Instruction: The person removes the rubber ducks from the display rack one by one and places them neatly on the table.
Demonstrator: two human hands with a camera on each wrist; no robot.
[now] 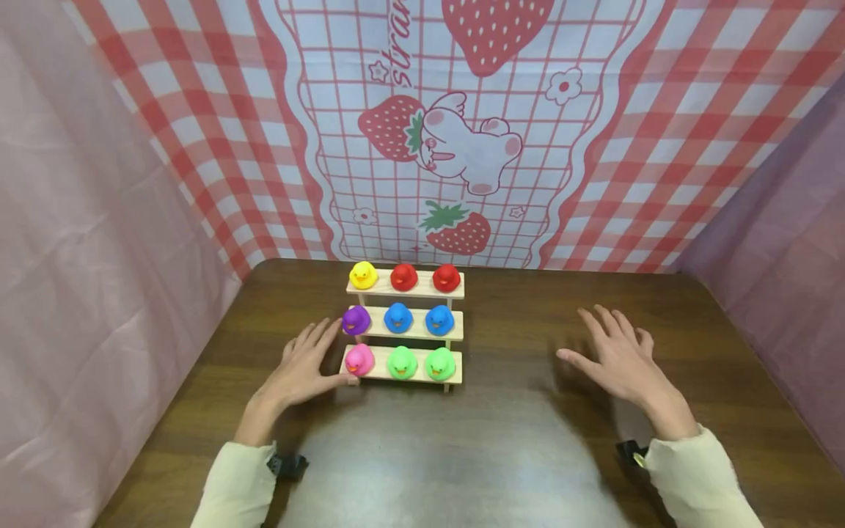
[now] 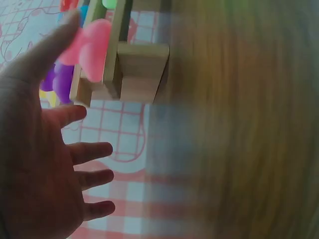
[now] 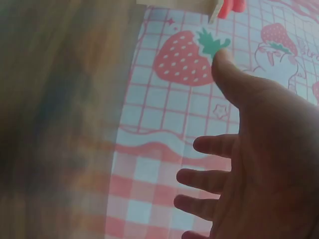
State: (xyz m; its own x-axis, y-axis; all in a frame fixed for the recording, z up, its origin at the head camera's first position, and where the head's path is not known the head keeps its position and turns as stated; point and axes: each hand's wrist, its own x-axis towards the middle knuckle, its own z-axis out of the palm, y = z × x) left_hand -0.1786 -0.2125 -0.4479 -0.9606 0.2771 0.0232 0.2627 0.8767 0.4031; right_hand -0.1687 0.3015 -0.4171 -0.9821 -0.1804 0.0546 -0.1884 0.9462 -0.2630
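The wooden stand (image 1: pixel 419 325) with its nine ducks (image 1: pixel 398 318) sits on the desk (image 1: pixel 515 440), tiers running left to right; the left hand (image 1: pixel 300 374) is clearly nearer, fingers outstretched just beside that left end, thumb by the pink duck (image 1: pixel 359 360), though I can't tell if they touch; the right hand (image 1: pixel 620 359) hangs spread, holding nothing, well apart; the left wrist view shows the lowest tier's end leg (image 2: pixel 142 64), hardly visible from the head.

Red script (image 1: pixel 400 44) is seen on the cloth (image 1: pixel 561 169), turned sideways: "stra" can be read; the next letter is cut by the head view's top edge.
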